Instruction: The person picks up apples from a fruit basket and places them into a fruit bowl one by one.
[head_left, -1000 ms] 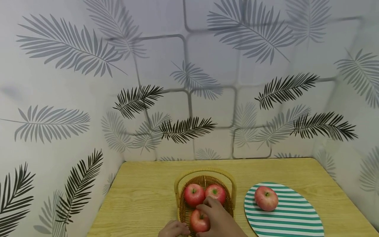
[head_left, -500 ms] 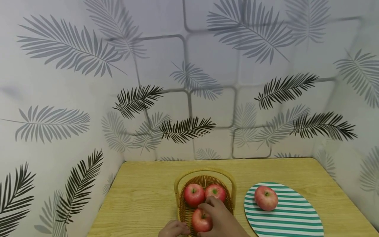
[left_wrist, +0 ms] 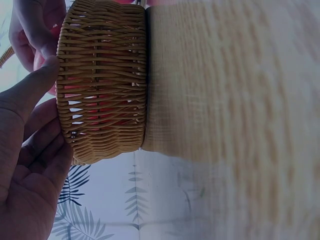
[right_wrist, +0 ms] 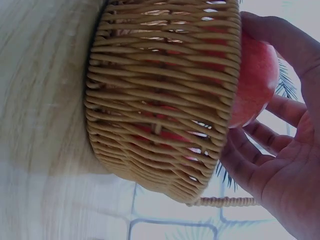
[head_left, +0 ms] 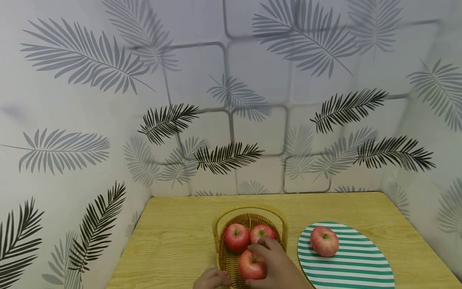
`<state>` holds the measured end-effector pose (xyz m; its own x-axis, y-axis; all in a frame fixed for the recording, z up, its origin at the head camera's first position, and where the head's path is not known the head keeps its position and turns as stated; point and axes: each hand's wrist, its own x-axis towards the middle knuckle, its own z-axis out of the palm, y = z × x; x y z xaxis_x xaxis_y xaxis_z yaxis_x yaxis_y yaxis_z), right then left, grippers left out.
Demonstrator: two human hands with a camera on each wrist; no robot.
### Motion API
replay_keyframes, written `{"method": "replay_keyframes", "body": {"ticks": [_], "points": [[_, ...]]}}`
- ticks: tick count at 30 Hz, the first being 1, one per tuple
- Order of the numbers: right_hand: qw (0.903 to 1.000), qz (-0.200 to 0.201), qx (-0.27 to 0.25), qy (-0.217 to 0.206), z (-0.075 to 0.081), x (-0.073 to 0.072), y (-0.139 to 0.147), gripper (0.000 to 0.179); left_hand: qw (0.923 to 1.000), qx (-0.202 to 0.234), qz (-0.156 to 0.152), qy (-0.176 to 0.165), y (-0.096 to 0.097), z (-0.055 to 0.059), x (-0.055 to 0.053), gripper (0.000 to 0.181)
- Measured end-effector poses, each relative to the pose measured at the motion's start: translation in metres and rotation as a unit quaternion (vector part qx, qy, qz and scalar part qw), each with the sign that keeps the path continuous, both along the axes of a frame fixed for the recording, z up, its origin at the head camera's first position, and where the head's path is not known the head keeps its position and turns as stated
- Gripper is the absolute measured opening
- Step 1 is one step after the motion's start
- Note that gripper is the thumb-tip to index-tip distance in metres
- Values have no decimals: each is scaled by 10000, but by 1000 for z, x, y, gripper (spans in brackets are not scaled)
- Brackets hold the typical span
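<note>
In the head view a wicker basket [head_left: 234,277] with an arched handle holds red apples. Two of them, a left apple [head_left: 236,237] and a right apple [head_left: 260,233], lie side by side at its back. My right hand [head_left: 278,267] holds a third apple [head_left: 252,265] in the front part, fingers on its far side and thumb on its near side. From the right wrist this apple [right_wrist: 255,80] shows bulging above the basket rim. My left hand [head_left: 212,279] grips the basket's near left rim; the left wrist view has the thumb and fingers [left_wrist: 50,127] at that rim.
An oval mat [head_left: 357,269] with green and white stripes lies right of the basket, bearing another apple [head_left: 324,241]. The wooden table [head_left: 173,233] ends at a wall [head_left: 260,132] with a leaf pattern. The basket handle [head_left: 252,207] arches over the back apples.
My right hand has shifted slightly right and away from me with the front apple, showing more of the basket's bottom left of it. The left hand has stayed at the rim.
</note>
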<state>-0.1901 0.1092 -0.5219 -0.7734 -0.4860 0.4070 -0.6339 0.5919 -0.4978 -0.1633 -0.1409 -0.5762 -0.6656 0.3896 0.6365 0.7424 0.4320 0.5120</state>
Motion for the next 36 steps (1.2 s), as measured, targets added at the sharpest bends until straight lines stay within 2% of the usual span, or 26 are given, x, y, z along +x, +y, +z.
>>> {"method": "replay_keyframes", "body": {"ticks": [5, 8, 16, 22, 28, 30, 33, 36], "points": [[9999, -6, -95, -60, 5, 4, 4, 59, 9999, -57, 25, -126, 0, 1, 1, 9], [9999, -97, -121, -68, 5, 7, 6, 61, 9999, -83, 5, -78, 0, 0, 0, 9], [9998, -155, -17, 146, 5, 7, 10, 63, 9993, -256, -80, 248, -6, -9, -6, 11], [9995, -189, -27, 256, 2, 8, 13, 63, 9989, -193, -117, 408, -6, -12, -8, 13], [9979, -49, -70, 638, 1, 7, 19, 63, 9951, -349, -378, 843, -7, -13, -14, 15], [9974, -53, -87, 711, 2, 8, 21, 63, 9953, -385, -396, 794, -7, -13, -14, 14], [9975, -146, -134, 672, 3, 11, 24, 63, 9973, -404, -353, 510, -8, -12, -12, 12], [9984, -271, -233, 430, 6, 14, 26, 63, 9971, -449, -451, 421, -9, -10, -13, 11]]}}
